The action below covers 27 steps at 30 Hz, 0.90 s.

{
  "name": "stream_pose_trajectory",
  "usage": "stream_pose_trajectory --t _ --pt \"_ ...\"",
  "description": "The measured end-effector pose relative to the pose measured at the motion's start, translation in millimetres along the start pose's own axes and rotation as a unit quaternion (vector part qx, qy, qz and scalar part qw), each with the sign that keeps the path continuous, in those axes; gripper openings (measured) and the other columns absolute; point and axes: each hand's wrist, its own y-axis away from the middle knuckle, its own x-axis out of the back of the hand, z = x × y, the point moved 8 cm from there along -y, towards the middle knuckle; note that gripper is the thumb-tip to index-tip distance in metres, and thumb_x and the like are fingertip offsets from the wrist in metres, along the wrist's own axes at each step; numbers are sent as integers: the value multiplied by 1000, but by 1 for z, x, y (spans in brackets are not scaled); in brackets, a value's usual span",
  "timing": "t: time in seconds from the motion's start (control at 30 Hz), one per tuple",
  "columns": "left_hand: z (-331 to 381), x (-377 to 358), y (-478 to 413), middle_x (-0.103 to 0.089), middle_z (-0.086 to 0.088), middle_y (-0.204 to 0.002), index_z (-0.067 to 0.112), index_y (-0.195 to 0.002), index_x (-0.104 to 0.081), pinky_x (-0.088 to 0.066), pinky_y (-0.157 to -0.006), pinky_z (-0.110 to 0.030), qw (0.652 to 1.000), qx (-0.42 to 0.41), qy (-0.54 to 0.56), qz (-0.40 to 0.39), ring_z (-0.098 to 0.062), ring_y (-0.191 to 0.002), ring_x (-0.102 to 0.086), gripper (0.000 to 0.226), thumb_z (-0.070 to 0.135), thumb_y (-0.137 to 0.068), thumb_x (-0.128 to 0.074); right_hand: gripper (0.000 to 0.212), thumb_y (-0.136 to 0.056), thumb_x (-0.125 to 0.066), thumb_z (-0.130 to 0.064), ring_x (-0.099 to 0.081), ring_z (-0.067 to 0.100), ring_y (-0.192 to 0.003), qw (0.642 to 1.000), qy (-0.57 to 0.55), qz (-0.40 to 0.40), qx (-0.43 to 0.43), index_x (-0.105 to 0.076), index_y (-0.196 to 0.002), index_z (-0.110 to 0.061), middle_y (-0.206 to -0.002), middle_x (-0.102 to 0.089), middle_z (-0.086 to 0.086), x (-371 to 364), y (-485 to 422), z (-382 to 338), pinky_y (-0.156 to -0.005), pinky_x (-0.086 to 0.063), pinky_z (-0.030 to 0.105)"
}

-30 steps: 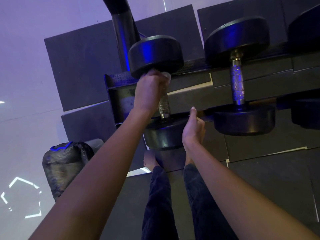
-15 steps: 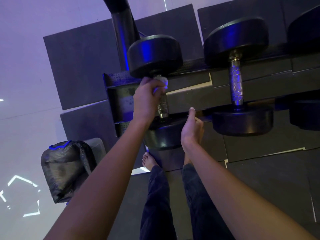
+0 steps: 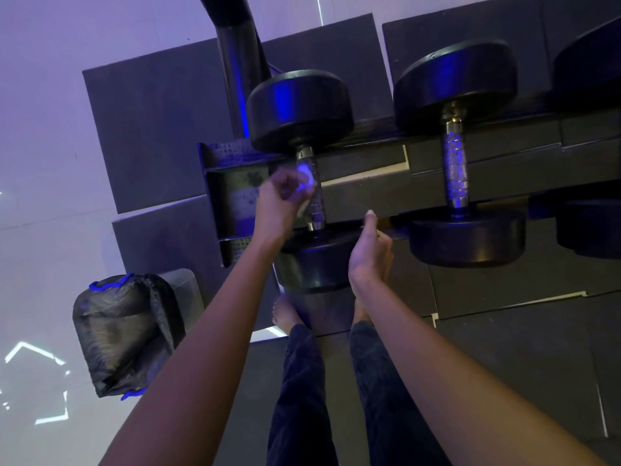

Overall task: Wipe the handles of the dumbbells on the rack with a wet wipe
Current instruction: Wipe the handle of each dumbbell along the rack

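Two black dumbbells lie across the rack (image 3: 369, 193). The left dumbbell (image 3: 299, 109) has a knurled metal handle (image 3: 316, 196). My left hand (image 3: 282, 203) is closed around a crumpled white wet wipe (image 3: 307, 181) and sits just left of that handle, the wipe touching its upper part. My right hand (image 3: 369, 253) rests with fingers together against the rack's front edge, beside the near head of the left dumbbell (image 3: 316, 264). The right dumbbell (image 3: 457, 89) has its bare metal handle (image 3: 455, 169) untouched.
A bin lined with a black bag (image 3: 124, 331) stands on the floor at lower left. More dumbbell heads (image 3: 591, 230) show at the right edge. A black rack post (image 3: 238, 62) rises behind. My legs and bare feet stand on dark floor mats (image 3: 504, 364).
My left hand has come off the top of the handle and dropped down and to the left with the wipe, exposing the handle. My right hand has stayed on the rack edge.
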Motion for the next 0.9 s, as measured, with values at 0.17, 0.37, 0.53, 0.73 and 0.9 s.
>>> stream_pose_trajectory --t 0.17,0.37,0.53,0.73,0.9 --pt "-14 7 5 -56 7 -63 17 -75 -55 -41 -51 -19 998 49 42 -16 0 -52 -49 22 -1 -87 -61 43 -97 -37 -48 -47 13 -64 1000 2 10 1 -50 -65 -22 -64 -49 -3 0 0 0 -65 -36 31" --pt "-20 6 -4 -57 6 -67 17 -80 -57 -42 -50 -19 981 115 157 -2 -4 -51 -48 20 -1 -89 -57 40 -98 -38 -44 -46 10 -64 1000 -6 2 1 -46 -64 -24 -66 -49 -4 2 1 -3 -69 -37 31" --pt "-31 2 12 -59 2 -53 15 -80 -54 -46 -58 -28 975 162 131 -83 -11 -46 -54 23 -6 -89 -52 40 -98 -38 -44 -46 11 -63 1000 -4 3 4 -46 -64 -24 -65 -48 -3 1 1 -4 -71 -37 31" --pt "-20 -10 -12 -52 11 -46 11 -87 -46 -36 -39 -15 954 168 249 -4 -1 -35 -41 22 -7 -95 -36 41 -98 -38 -44 -47 12 -64 1000 -9 3 6 -48 -64 -23 -65 -48 -2 1 -1 -2 -67 -37 32" --pt "-35 -6 2 -53 9 -47 13 -89 -50 -46 -49 -23 968 193 131 -93 -5 -39 -48 23 -6 -94 -39 42 -98 -38 -44 -45 13 -61 1000 -3 0 2 -48 -65 -20 -64 -46 -2 0 -1 -2 -61 -35 31"
